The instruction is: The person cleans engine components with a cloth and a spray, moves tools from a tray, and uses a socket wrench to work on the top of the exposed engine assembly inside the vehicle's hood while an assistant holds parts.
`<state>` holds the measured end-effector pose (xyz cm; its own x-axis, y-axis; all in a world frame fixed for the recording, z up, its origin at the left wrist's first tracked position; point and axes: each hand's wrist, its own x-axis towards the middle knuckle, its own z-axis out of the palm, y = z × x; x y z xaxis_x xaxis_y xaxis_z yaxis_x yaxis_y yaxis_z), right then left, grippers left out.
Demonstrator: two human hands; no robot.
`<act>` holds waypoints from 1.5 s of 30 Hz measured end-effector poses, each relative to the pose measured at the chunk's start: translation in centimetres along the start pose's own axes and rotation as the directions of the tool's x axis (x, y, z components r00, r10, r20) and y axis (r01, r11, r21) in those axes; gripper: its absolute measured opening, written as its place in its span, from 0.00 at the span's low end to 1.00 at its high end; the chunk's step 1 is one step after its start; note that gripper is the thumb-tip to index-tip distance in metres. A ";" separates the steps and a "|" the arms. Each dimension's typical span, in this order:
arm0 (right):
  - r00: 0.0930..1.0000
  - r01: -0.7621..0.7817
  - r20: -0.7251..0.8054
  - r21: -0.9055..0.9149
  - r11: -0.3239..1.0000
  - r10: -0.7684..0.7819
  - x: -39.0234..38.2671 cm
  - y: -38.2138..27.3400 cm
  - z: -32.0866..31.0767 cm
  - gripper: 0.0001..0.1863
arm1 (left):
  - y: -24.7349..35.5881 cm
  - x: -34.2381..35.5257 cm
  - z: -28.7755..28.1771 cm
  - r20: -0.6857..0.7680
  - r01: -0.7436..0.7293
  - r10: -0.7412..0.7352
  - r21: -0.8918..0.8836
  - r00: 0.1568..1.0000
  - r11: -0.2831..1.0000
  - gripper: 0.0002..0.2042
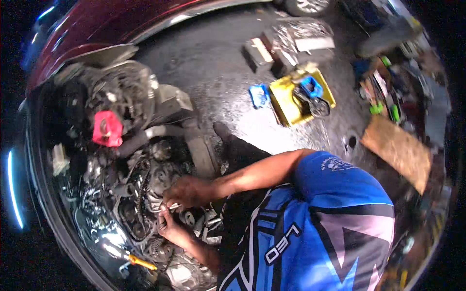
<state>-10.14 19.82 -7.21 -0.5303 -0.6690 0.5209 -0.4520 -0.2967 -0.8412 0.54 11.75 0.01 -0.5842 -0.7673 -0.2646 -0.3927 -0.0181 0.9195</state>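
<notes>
Both my hands meet over the exposed engine parts (141,194), in the left half of the head view. My right hand (188,193) is bent with its fingers closed over a metal part; blur and shadow hide what it grips. Just below it, my left hand (167,224) is closed, its thumb and fingers pinched by the same part. A small pale edge shows between the two hands, too unclear to name. A dark curved chain (138,232) runs beside my left hand, with a round ribbed pulley (159,247) below.
A pink-red piece (108,128) lies among the parts. A yellow-handled tool (141,262) rests lower left. Beyond my right arm stand a yellow bin (286,99) with dark and blue items, a blue object (259,96) and dark boxes (258,54). A brown board (398,153) lies at right.
</notes>
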 end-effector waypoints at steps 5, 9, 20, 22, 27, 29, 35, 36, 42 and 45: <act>0.934 -0.298 -0.241 -0.125 0.946 0.263 -5.7 -0.8 -4.0 0.18 | -0.3 -1.7 5.3 0.068 -0.083 0.075 0.128 0.995 0.988 0.15; 0.881 -0.423 -0.274 -0.085 0.902 0.387 -7.1 -3.0 -7.4 0.22 | 0.2 -2.8 9.6 0.101 -0.114 0.113 0.002 0.988 0.993 0.15; 0.982 -0.188 -0.101 -0.526 0.830 0.159 -21.6 1.6 -23.7 0.14 | -1.3 -6.0 23.9 0.505 0.033 0.003 -0.062 0.863 0.998 0.20; 0.904 -0.344 -0.394 -0.437 0.831 0.167 -27.9 3.6 -27.0 0.13 | -2.4 -8.1 27.6 0.657 -0.128 -0.062 0.236 0.751 0.963 0.20; 0.358 -0.917 -0.739 -0.392 0.068 0.570 -46.4 10.5 -36.8 0.06 | -4.8 -13.0 33.8 0.732 -0.456 -0.224 0.602 0.644 0.656 0.22; 0.171 -0.982 -0.899 -0.188 -0.004 0.404 -54.2 13.3 -40.0 0.07 | -5.5 -14.0 34.3 0.744 -0.539 -0.253 0.636 0.619 0.552 0.22; 0.649 -0.510 -0.738 -0.243 -0.825 -0.184 -71.0 15.6 -50.1 0.13 | -7.5 -14.0 33.1 0.614 -0.424 -0.373 0.770 0.696 0.476 0.20; 0.602 -0.663 -0.773 -0.345 -0.665 -0.200 -72.2 15.4 -51.9 0.13 | -7.8 -14.0 32.8 0.639 -0.484 -0.344 0.757 0.688 0.438 0.20; 0.445 -0.800 -0.870 -0.280 -0.531 -0.212 -74.4 13.5 -59.8 0.14 | -8.9 -13.3 30.7 0.597 -0.503 -0.404 0.802 0.693 0.323 0.24; 0.461 -0.599 -0.872 -0.168 -0.783 -0.166 -74.6 13.3 -60.0 0.13 | -9.4 -13.3 30.3 0.584 -0.460 -0.392 0.808 0.711 0.368 0.23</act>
<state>-19.56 106.68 -48.54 -0.7949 0.3349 0.5059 0.5509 0.7478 0.3705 -9.49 41.58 -13.96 -0.6760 -0.1645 -0.7183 -0.4496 0.8644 0.2252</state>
